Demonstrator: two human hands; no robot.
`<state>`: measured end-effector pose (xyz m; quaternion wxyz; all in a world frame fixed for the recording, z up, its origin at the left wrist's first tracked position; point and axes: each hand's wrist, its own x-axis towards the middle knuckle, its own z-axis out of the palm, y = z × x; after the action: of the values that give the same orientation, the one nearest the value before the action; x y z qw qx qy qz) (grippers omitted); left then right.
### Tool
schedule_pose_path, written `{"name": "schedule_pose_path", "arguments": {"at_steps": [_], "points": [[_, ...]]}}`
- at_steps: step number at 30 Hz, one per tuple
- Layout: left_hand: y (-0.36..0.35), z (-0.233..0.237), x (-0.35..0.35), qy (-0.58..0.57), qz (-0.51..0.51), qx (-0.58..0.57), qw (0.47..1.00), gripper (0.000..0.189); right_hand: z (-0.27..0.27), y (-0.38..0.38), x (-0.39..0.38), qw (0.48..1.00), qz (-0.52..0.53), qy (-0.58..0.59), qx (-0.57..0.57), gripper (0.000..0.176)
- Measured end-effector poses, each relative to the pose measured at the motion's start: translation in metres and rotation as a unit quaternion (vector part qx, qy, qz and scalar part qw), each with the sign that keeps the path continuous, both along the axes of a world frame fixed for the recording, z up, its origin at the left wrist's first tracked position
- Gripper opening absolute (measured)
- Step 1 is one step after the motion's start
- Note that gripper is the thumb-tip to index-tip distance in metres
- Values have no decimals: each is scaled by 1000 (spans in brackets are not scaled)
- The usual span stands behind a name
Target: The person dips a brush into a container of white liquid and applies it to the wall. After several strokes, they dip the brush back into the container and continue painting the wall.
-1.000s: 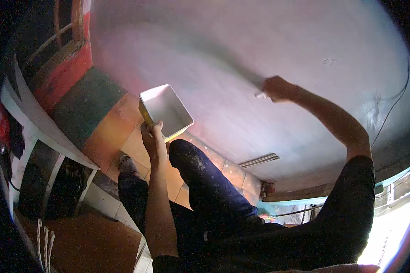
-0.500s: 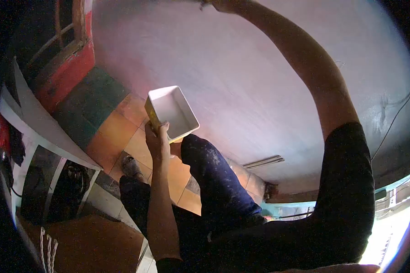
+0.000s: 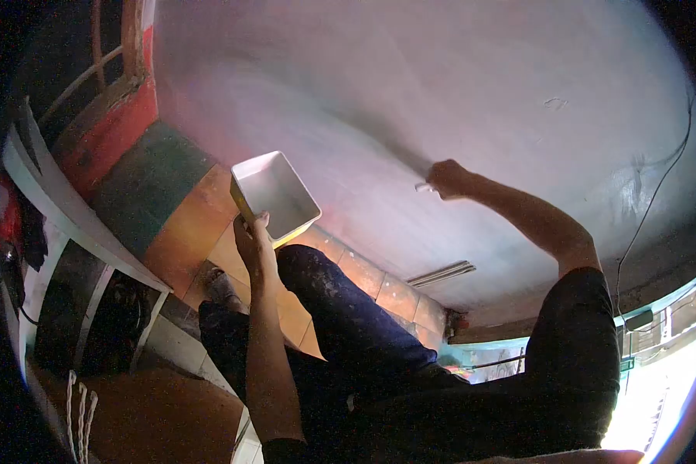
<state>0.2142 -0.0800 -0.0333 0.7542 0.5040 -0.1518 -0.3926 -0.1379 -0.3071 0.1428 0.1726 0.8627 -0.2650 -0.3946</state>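
A rectangular tub (image 3: 277,193), white inside and yellow outside, is gripped at its near edge by my left hand (image 3: 254,241), with the thumb over the rim. Its open top faces up toward me, and its inner floor looks pale. My right hand (image 3: 450,181) is closed in a fist close to the pale grey wall (image 3: 340,85). From that fist pokes a small whitish end (image 3: 423,187); I cannot tell what the thing is. A dark shadow stretches over the wall from the fist toward the upper left.
Orange floor tiles (image 3: 185,224) run along the wall's foot, with green ones (image 3: 148,174) farther left. Thin strips (image 3: 441,273) lie at the wall base. White curved shelving (image 3: 85,220) stands left. A dark cable (image 3: 657,189) hangs at right. My knee (image 3: 309,271) is below the tub.
My right hand has come down from the top edge of the view to the middle of the wall, its elbow now bent. The tub has shifted slightly left in view, still in my left hand.
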Motion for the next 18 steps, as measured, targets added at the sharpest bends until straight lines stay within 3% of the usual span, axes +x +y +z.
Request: {"name": "schedule_pose_path", "arguments": {"at_steps": [1, 2, 3, 4, 7, 9, 11, 14, 15, 17, 18], "points": [[-2, -3, 2, -3, 6, -8, 1000, 44, 10, 1, 23, 997, 27, -77, 9, 29], [-4, -6, 5, -5, 14, -16, 1000, 45, 23, -5, 58, 999, 12, -41, -12, 50], [-3, -3, 6, -5, 18, -11, 1000, 45, 16, -34, 69, 994, 45, -103, 16, 48], [-1, 5, 8, -7, 16, -1, 1000, 46, 14, -60, 100, 998, 31, -54, -25, 46], [-2, -3, 12, -14, 13, 17, 1000, 47, 44, -75, 216, 986, 28, -155, -59, 35], [-5, 4, 5, 17, 32, 25, 999, 46, 44, -122, 269, 966, 162, -168, -108, 17], [0, 24, 5, -2, 28, 49, 998, 50, 37, -149, 313, 890, 321, -248, -206, 10], [-4, 35, 3, 6, 34, 60, 998, 52, 2, -187, 347, 862, 321, -361, -153, 8], [-6, 34, 3, -1, 35, 59, 998, 52, -10, -187, 343, 863, 320, -363, -146, 8], [-5, 32, 0, -6, 33, 64, 997, 51, -32, -167, 317, 865, 397, -92, -294, 8], [-6, 33, -1, -7, 50, 62, 997, 50, -36, -141, 297, 866, 409, -85, -275, 12]]}}
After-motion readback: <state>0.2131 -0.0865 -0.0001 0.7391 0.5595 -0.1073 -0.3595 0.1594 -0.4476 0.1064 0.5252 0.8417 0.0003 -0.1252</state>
